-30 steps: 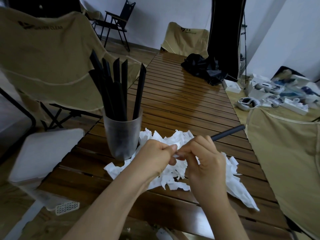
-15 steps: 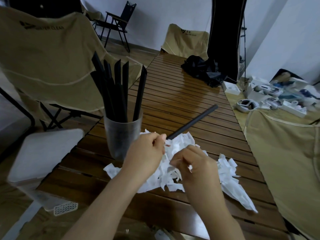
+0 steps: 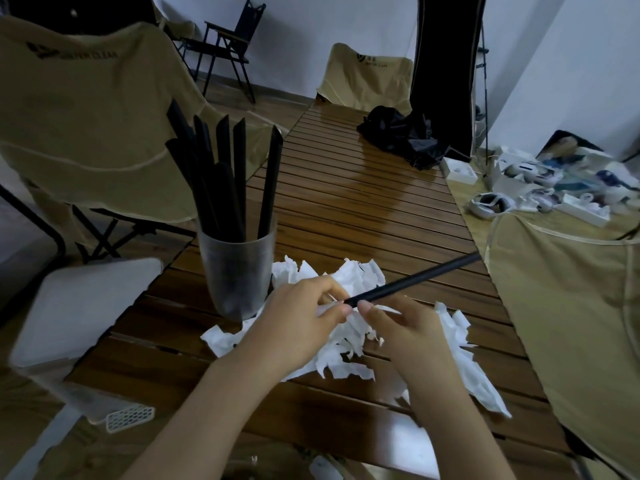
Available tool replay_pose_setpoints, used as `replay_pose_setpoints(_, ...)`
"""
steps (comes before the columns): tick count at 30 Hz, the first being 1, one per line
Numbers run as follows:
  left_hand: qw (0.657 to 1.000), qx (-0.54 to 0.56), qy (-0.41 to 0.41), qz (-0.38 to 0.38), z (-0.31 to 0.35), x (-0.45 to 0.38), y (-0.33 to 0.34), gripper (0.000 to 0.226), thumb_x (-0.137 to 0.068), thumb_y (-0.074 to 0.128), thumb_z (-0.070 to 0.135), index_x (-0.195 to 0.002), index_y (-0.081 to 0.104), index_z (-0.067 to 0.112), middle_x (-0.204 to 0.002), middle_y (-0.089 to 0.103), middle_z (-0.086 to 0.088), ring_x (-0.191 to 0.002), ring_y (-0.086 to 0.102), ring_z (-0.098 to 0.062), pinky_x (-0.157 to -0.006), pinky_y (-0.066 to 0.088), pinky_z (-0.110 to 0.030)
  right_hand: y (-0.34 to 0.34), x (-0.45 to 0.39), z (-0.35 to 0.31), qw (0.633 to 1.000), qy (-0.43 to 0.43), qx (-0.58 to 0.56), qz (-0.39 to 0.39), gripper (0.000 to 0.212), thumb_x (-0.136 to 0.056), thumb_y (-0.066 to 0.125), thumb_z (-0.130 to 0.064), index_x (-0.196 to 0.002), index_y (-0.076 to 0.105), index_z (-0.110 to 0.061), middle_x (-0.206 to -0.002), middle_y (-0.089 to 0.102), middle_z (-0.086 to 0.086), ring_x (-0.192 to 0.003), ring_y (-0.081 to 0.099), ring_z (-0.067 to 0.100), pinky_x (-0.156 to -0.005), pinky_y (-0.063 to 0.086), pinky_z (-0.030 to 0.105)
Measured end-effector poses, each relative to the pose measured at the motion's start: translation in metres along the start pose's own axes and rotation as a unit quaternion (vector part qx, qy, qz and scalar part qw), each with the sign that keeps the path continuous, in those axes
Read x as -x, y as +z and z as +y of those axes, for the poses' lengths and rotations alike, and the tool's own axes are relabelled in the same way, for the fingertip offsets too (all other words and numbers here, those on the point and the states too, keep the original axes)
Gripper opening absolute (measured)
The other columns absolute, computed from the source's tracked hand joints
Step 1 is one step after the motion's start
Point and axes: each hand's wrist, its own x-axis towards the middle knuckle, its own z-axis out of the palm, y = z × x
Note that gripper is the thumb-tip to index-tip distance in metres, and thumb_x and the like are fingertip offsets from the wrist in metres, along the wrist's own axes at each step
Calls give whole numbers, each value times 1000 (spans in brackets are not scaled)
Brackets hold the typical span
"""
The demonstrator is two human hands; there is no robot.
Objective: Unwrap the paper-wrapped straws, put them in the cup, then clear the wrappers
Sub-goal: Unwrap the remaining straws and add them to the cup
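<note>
One bare black plastic straw (image 3: 412, 280) is in hand above the table, its near end at the fingertips and its far end pointing toward 2 o'clock over the slats. Left hand (image 3: 298, 320) pinches that near end between thumb and forefinger, a scrap of white paper apparently still caught under the fingers. Right hand (image 3: 405, 332) has thumb and fingers curled close at the same end; whether it grips the straw or only paper cannot be told.

Six or so unwrapped black straws (image 3: 221, 174) stand in the translucent grey plastic cup (image 3: 237, 271), at 10 o'clock from the hands, touching the pile's edge. Heap of torn white paper wrappers (image 3: 349, 341) lies under and around both hands, trailing toward 4 o'clock.

Judgement: the step is freeing the last paper and moving this straw to the cup. To do it well, hold the straw firm with one hand, draw the scrap off along its length, then lower it blunt end first between the standing straws without knocking the cup.

Brown slatted wooden table (image 3: 346, 188) carries it all; black crumpled bag (image 3: 398, 136) at 12 o'clock, far end.
</note>
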Motion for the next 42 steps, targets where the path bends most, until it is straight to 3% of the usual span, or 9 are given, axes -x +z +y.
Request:
replay_pose_setpoints(6, 999, -15, 25, -21, -3, 2, 7, 18, -93, 56, 38, -109, 61, 32, -107, 67, 14, -100, 62, -4, -90, 53, -32, 3, 2, -1, 997, -70, 31, 21, 9, -90, 62, -26, -93, 70, -23, -87, 68, -11, -86, 61, 3, -65, 41, 17)
replay_pose_setpoints(10, 998, -2, 57, 33, 4, 2, 0, 27, -95, 48, 43, -119, 55, 34, -118, 59, 19, -105, 56, 1, -85, 46, -15, 3, 1, -1, 986, -158, 50, 34, 10, -97, 50, -17, -103, 57, -20, -82, 66, -9, -76, 62, 1, -59, 45, 14)
replay_pose_setpoints(13, 992, 40, 107, 56, 14, 3, -7, 30, -95, 49, 39, -123, 55, 34, -120, 60, 20, -108, 56, 4, -88, 47, -15, 6, 4, -4, 972, -226, 58, 7, 12, -99, 45, -16, -107, 52, -21, -83, 67, -6, -78, 64, 5, -65, 51, 21)
replay_pose_setpoints(19, 975, 105, 172, 90, 28, 7, -14, 22, -92, 57, 35, -114, 62, 34, -110, 64, 20, -110, 56, 2, -92, 46, -21, 6, 11, -16, 942, -329, 59, 17, 25, -97, 47, -16, -115, 53, -33, -89, 63, -16, -87, 61, 0, -73, 42, 6)
replay_pose_setpoints(21, 969, 98, 191, 119, 32, 8, -17, 14, -91, 59, 35, -104, 65, 33, -101, 66, 19, -103, 59, 0, -86, 47, -21, 5, 11, -15, 947, -315, 59, 29, 33, -94, 53, -13, -109, 53, -43, -89, 65, -14, -90, 61, 2, -75, 41, 5)
replay_pose_setpoints(24, 965, 127, 192, 126, 35, 10, -22, 9, -86, 62, 35, -94, 67, 35, -93, 68, 19, -97, 62, -1, -85, 49, -21, 3, 8, -13, 959, -275, 27, 65, 16, -89, 63, -15, -90, 64, -31, -84, 69, -11, -87, 63, 7, -75, 44, 10)
replay_pose_setpoints(30, 968, 144, 171, 116, 39, 12, -21, 18, -88, 63, 20, -90, 67, 37, -90, 69, 22, -95, 62, 5, -84, 44, -7, 3, 9, -14, 970, -213, -59, 100, 24, -81, 70, -5, -67, 65, -25, -68, 65, -9, -70, 61, 16, -60, 54, 49)
replay_pose_setpoints(38, 967, 162, 157, 119, 45, 14, -18, 23, -93, 56, 13, -88, 63, 34, -88, 68, 21, -100, 60, 5, -89, 41, -6, -1, 7, -12, 964, -141, -195, 110, 16, -84, 66, -4, -68, 65, -8, -62, 62, 5, -60, 52, 10, -58, 41, 15)
replay_pose_setpoints(42, 966, 168, 157, 116, 46, 15, -16, 20, -95, 52, 12, -92, 63, 29, -87, 69, 18, -100, 61, 3, -91, 42, -10, -1, 5, -6, 965, -72, -227, 109, 13, -87, 65, -11, -75, 66, -6, -66, 61, 7, -64, 53, 14, -64, 43, 28)
